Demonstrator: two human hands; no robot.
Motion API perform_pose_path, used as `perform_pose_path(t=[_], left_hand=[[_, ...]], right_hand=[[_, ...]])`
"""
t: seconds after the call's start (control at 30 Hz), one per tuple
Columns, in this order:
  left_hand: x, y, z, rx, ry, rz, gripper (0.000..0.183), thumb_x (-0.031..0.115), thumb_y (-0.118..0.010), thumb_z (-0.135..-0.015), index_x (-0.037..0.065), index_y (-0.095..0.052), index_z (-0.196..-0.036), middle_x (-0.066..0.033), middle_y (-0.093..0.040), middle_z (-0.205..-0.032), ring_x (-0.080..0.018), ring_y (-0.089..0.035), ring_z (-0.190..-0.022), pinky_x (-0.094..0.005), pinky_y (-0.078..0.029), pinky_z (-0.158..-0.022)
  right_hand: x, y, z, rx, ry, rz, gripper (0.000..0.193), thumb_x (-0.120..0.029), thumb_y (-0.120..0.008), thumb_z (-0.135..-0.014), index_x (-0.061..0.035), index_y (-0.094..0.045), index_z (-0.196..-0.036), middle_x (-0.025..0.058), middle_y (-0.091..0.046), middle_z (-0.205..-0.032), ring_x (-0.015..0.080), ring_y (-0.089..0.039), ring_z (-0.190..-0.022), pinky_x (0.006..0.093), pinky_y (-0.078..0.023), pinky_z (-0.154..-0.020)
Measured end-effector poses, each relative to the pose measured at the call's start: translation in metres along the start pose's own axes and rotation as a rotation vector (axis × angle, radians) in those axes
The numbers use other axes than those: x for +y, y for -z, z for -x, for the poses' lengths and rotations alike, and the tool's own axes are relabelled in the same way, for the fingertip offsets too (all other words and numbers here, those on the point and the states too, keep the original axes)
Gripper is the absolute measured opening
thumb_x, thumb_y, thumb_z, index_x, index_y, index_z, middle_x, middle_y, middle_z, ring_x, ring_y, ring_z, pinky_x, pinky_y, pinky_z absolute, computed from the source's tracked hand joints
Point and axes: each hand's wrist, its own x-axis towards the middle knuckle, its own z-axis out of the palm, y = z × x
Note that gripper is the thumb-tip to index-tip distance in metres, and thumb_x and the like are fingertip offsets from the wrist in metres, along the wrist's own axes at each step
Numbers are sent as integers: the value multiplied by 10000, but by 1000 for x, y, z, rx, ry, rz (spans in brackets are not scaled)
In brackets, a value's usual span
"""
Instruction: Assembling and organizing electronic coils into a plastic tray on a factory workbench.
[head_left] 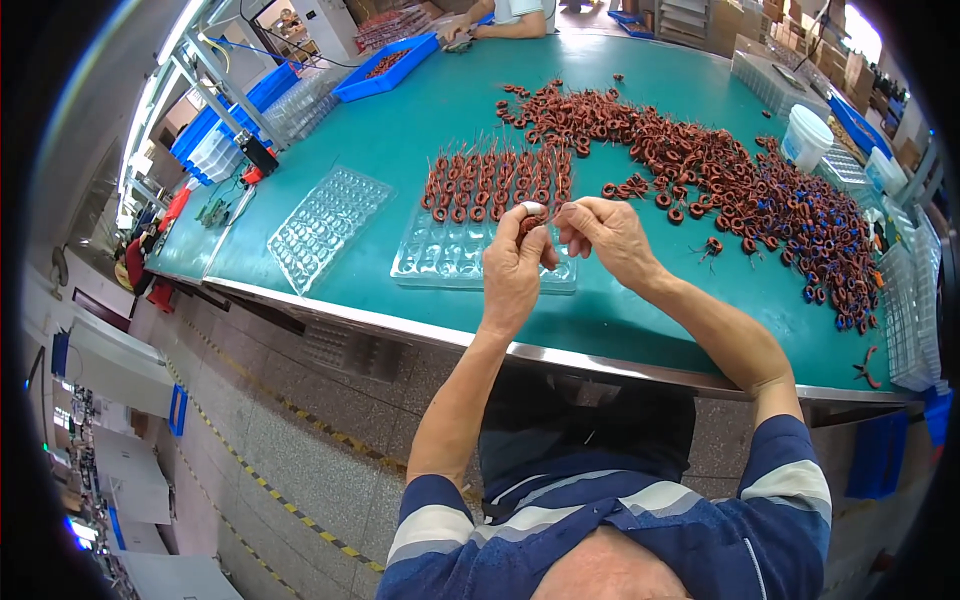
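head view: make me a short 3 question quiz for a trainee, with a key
1. Multiple choice: where does the other clear tray lie, relative to the part-filled tray?
a) to its right
b) to its left
c) on top of it

2. True or false: every pocket of the part-filled tray holds a reddish-brown coil.

3. Fill in: the fingers of the person's ____ hand hold a coil above the near part of that tray.

Key: 1 b; 2 false, the near rows are bare; 3 left hand.

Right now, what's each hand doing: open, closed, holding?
Left hand: closed, holding a reddish-brown toroidal coil.
Right hand: pinched closed beside it; anything held cannot be told.
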Motion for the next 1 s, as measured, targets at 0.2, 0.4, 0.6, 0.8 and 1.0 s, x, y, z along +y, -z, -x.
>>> perform_pose_path(t=[0.2, 0.4, 0.6, 0.8, 1.0], left_hand=[[2, 1, 8, -4, 10, -126, 183, 71, -512, -967, -8, -541, -1130, -28, -573, -682, -84, -551, -586, -243, -464, -526], [0, 15, 3, -58, 292, 274, 200, 136, -473, -1003, -26, -524, -1109, -40, -545, -733, -126, -592, -601, -248, -504, -518], [8, 20, 4, -128, 331, 383, 220, 182, -490, -1002, -6, -534, -1109, -35, -552, -736, -129, -597, -606, -253, -505, -524], [10, 19, 2, -196, 403, 414, 230, 195, -504, -997, -12, -539, -1091, -30, -550, -724, -129, -595, -604, -254, -501, -521], [16, 19, 3, -315, 441, 344, 229, 197, -505, -995, -14, -537, -1079, -32, -547, -718, -134, -597, -603, -261, -502, -522]], right_hand=[[-10, 19, -5, -114, -130, -22, 314, -263, -551, -973, 4, -677, -866, 39, -639, -695, 98, -603, -589, 228, -469, -519], [-5, 13, 0, -80, 57, 184, 235, -213, -600, -952, 2, -686, -915, 25, -646, -719, 83, -597, -635, 229, -482, -557], [-10, 15, -1, -37, 86, 313, 212, -199, -696, -882, 1, -676, -951, 15, -634, -737, 75, -585, -659, 235, -480, -571], [-9, 12, -4, -131, 147, 141, 220, -196, -708, -867, -15, -679, -988, 33, -652, -772, 88, -612, -694, 237, -523, -611], [-11, 19, -4, -92, 124, 269, 185, -213, -672, -898, -31, -688, -926, 18, -646, -734, 75, -603, -638, 219, -462, -536]])
